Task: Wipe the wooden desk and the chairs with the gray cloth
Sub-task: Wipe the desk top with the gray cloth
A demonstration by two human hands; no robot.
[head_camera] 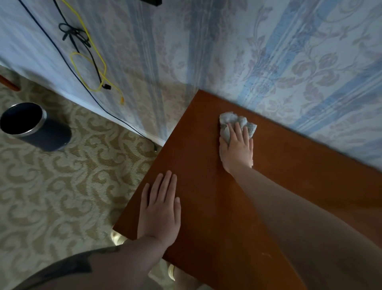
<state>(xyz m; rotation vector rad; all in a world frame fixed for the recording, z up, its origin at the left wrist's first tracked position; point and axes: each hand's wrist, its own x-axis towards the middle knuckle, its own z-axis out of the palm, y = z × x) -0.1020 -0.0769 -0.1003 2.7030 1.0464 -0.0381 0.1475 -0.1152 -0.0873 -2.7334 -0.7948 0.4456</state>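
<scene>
Desk-wiping step underway. Right hand (237, 148) presses gray cloth (235, 124) flat-fingered at centre frame, near wall edge of wooden desk (206, 165). Left hand (160, 209) braces, fingers straight, lower centre. Next: sweep toward near edge. Chairs not in view.

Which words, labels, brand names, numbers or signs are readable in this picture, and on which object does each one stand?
None: no readable text appears in this view.
The dark cylindrical bin with a metal rim, the crumpled gray cloth and the brown wooden desk show no writing.
The blue-striped floral wallpaper carries only patterns.
The black object at the top edge is cut off; any label is unseen.
</scene>
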